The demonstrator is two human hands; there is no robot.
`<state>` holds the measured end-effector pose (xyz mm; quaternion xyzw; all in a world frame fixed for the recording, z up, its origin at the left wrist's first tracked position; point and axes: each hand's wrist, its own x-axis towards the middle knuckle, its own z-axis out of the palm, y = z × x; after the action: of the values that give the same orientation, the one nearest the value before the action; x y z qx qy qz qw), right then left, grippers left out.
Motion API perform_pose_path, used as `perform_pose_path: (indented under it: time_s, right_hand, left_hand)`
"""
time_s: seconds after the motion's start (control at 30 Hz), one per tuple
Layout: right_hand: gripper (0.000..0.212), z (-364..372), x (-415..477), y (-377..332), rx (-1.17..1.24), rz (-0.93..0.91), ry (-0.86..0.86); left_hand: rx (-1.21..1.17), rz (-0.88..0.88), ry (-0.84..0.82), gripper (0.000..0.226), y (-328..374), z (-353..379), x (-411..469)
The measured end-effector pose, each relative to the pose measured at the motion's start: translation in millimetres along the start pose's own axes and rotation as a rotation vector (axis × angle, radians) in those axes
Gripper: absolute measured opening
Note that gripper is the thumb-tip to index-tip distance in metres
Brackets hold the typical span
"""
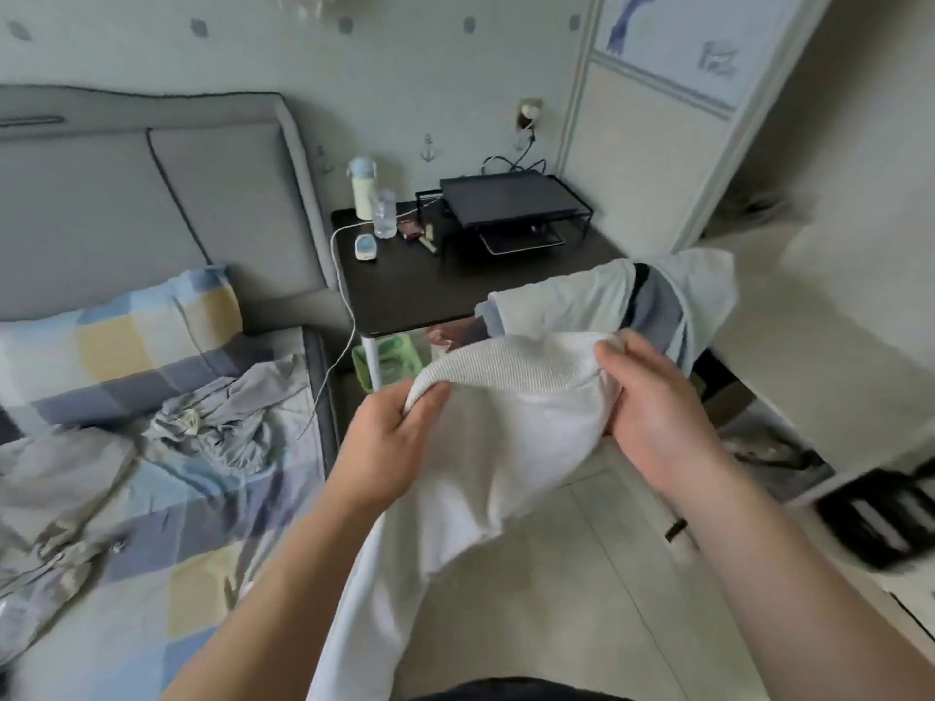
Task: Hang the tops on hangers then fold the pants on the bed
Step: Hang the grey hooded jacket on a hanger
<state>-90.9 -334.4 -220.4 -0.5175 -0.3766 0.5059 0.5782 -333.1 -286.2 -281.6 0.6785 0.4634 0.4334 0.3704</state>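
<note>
The left hand (389, 442) and right hand (652, 412) each grip the upper edge of a white ribbed knit top (506, 422), held up at centre above the floor. This looks like the hanging step. No hanger shows, so one is needed next. Crumpled grey pants (217, 422) wait at 9 o'clock on the checked-sheet bed (167, 574).

Left grip (389, 447) and right grip (652, 412) clutch white top (511, 392).
</note>
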Motion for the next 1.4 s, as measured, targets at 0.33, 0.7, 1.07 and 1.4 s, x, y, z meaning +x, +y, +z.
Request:
perform_pose_path:
  time_s: [0.33, 0.7, 1.07, 1.4]
  right_hand:
    - [0.012, -221, -104, -77, -0.463, 0.037, 0.238]
    - [0.017, -344, -147, -85, -0.782, 0.044, 0.323]
    - [0.026, -412, -147, -140, -0.538, -0.365, 0.979]
    - [0.032, -420, -138, -165, -0.324, -0.314, 1.06]
  left_hand:
    - [-0.318, 0.244, -0.362, 0.05, 159, 224, 28]
    - [-0.294, 0.382, -0.68, 0.059, 262, 407, 8]
    - [-0.192, 0.401, -1.13, 0.04, 244, 493, 54]
    - [0.066, 0.532, -1.153, 0.016, 172, 537, 111]
